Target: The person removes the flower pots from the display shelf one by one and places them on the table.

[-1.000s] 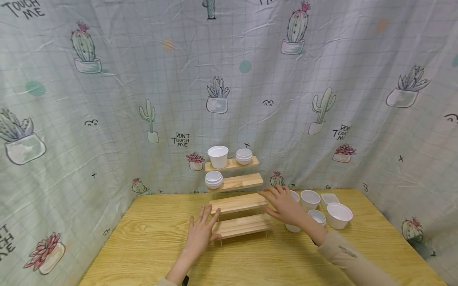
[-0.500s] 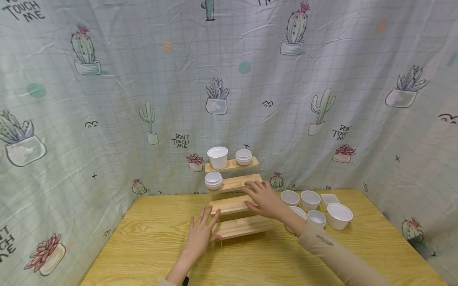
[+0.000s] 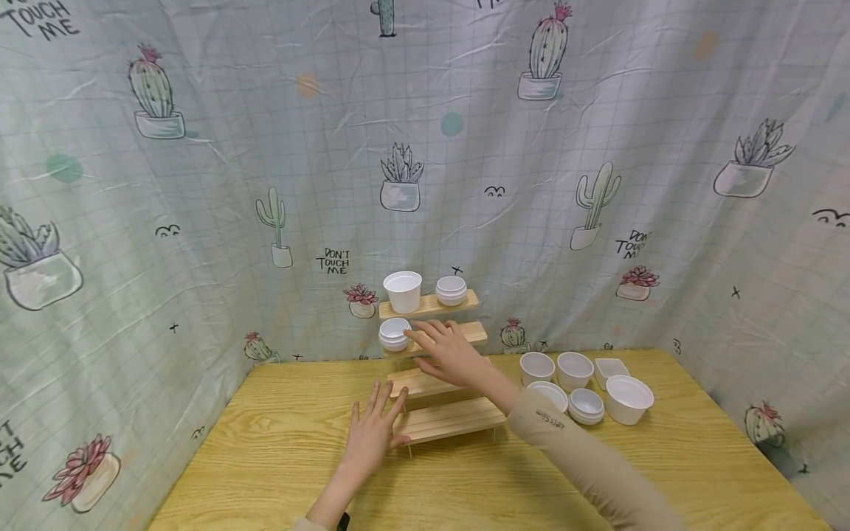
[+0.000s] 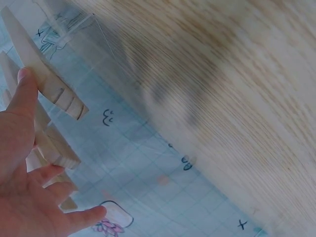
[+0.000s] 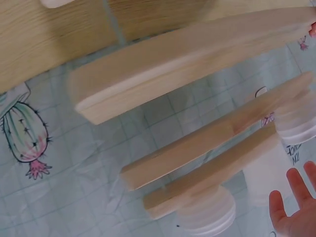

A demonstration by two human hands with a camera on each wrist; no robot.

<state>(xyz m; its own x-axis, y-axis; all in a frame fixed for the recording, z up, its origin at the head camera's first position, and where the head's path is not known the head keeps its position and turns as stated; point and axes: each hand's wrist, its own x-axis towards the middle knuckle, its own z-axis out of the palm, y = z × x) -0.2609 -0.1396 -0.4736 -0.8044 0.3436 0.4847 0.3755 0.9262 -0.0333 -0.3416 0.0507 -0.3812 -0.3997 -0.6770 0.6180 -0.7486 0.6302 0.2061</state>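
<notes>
A tiered wooden stand [image 3: 451, 422] holds several small white containers on its upper shelves. My left hand [image 3: 372, 428] lies spread at the stand's left end; in the left wrist view its thumb [image 4: 25, 94] touches a shelf end. My right hand [image 3: 454, 359] reaches across the second shelf from the top, its fingers extended close to a ridged white jar [image 3: 392, 335]. Whether they touch it is unclear. The right wrist view has these fingers [image 5: 297, 190] apart, holding nothing. Above, on the top shelf, sit a white cup [image 3: 403, 293] and a round jar [image 3: 451, 293].
Right of the stand, several white containers are grouped on the wooden table [image 3: 279, 442], among them a wide bowl [image 3: 629, 402], a small jar [image 3: 586, 408] and a rectangular dish [image 3: 610, 369]. A cactus-print curtain [image 3: 319, 177] closes off the back and sides.
My right hand has moved left from the stand's right side, across the shelves, to beside the ridged jar. My left hand has stayed in place, and the containers stand as before.
</notes>
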